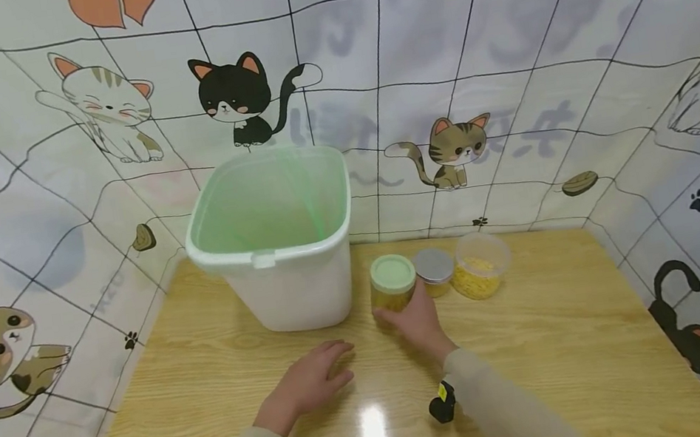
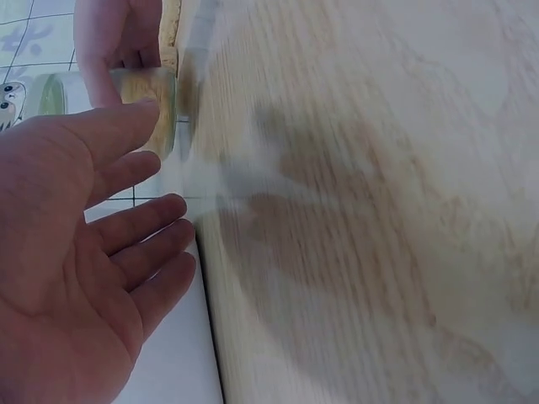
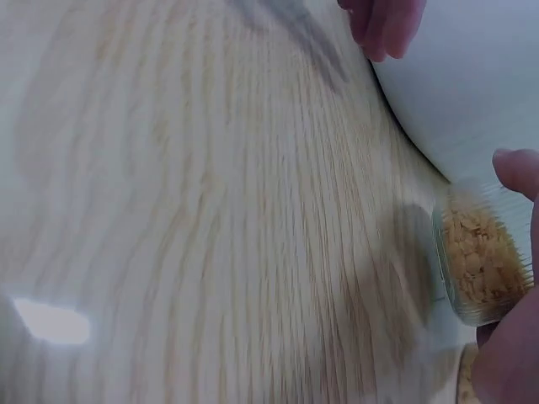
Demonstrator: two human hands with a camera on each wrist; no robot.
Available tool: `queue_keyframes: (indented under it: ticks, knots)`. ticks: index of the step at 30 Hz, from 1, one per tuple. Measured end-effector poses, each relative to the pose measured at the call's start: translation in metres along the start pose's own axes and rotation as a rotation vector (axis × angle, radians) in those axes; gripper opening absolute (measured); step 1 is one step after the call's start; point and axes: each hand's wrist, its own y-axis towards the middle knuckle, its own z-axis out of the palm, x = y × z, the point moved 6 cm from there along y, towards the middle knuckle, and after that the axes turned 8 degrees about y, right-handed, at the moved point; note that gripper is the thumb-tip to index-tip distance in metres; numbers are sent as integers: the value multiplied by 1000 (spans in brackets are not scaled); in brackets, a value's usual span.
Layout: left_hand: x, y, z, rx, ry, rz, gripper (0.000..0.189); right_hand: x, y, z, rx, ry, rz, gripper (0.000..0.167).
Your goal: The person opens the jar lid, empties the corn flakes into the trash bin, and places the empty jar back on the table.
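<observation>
The right hand [image 1: 418,321] grips the green-lidded jar [image 1: 392,281] round its side, presumably for steadiness; the left hand [image 1: 311,382], fingers extended, holds nothing before the white bin [image 1: 299,289]

we saw a smooth wood-grained tabletop [image 1: 577,351], glossy enough to mirror a streak of light. the clear jar [image 3: 480,261] showed shiny, ribbed walls under a matt, plastic-looking screw lid [image 1: 393,272]. beside it we noted a metallic-looking grey lid [image 1: 433,264], a clear plastic tub [image 1: 493,258], a smooth plastic bin [image 1: 297,297] and soft, matt cloth sleeves [image 1: 506,402].
</observation>
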Motion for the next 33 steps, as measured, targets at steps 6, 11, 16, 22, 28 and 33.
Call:
queue_keyframes:
  ticks: [6, 11, 16, 22, 28, 33]
  knots:
    - [-2, 7, -6, -14, 4, 32, 51, 10, -12, -15, 74, -44, 0, 97]
    - [-9, 14, -19, -22, -10, 25, 61, 18, -21, -29, 152, -95, -25, 92]
    - [-25, 23, -38, -59, -49, 52, 72, 19, -31, -40, 214, -103, -52, 91]
    - [-61, 40, -58, -77, -59, 193, 86, 16, -49, -47, 288, -127, -124, 96]
    - [-91, 51, -58, -25, -25, 297, 94, 14, -64, -46, 355, -86, -164, 92]
    - [-99, 56, -53, -16, -6, 324, 87, 12, -72, -43, 384, -84, -168, 87]
